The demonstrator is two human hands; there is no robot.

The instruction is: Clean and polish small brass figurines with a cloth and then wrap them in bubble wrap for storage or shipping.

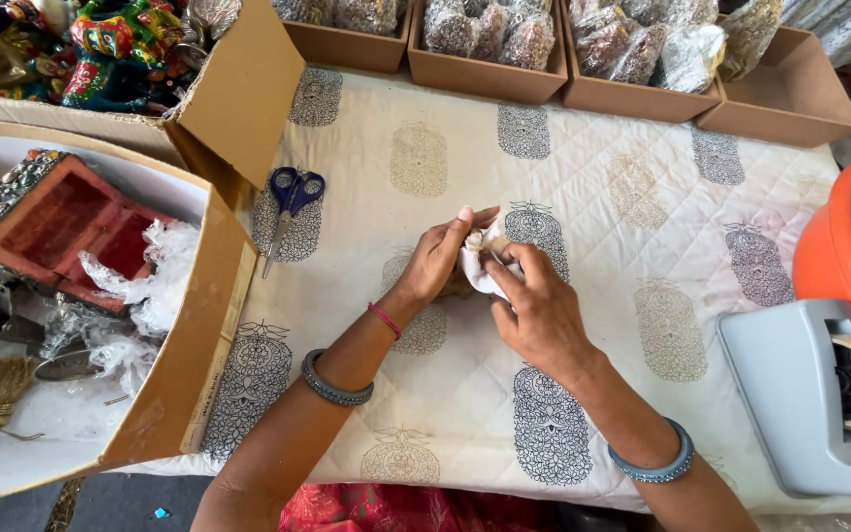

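Both my hands meet over the middle of a quilted cream cloth (pixel 642 197) printed with grey and gold motifs. My left hand (pixel 437 258) and my right hand (pixel 536 307) together grip a small white wrapped bundle (pixel 483 266) between the fingers; most of it is hidden by them. Each wrist wears a grey-blue bangle, and the left one also has a red thread. Blue-handled scissors (pixel 288 202) lie shut on the cloth, to the left of my left hand.
A big cardboard box (pixel 194 325) at left holds a red jewelled casket (pixel 51 217) and crumpled plastic. Brown trays (pixel 490 69) of wrapped packets line the far edge. A grey tape dispenser (pixel 800 394) and an orange tub (pixel 834 256) stand at right.
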